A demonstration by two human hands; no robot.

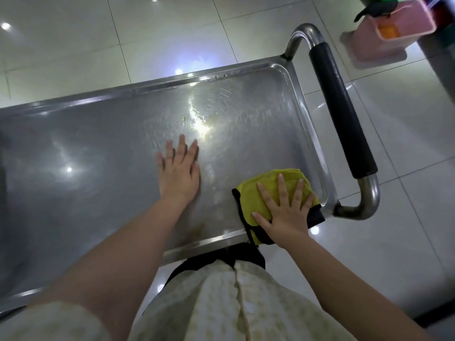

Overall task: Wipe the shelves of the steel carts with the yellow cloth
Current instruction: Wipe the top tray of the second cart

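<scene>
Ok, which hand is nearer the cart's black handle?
Right. The right hand presses the cloth in a corner of the shelf beside the handle; the left hand lies flat mid-shelf, farther off.

a: where are your hands?
b: your left hand (178,173) lies flat on the steel cart shelf (86,168), fingers straight. your right hand (285,210) presses flat on the yellow cloth (273,185), in the near corner by the black handle (342,114).
a: what else?
b: little crumbs (192,118) on the shelf. a pink bin (394,28) past the handle.
</scene>
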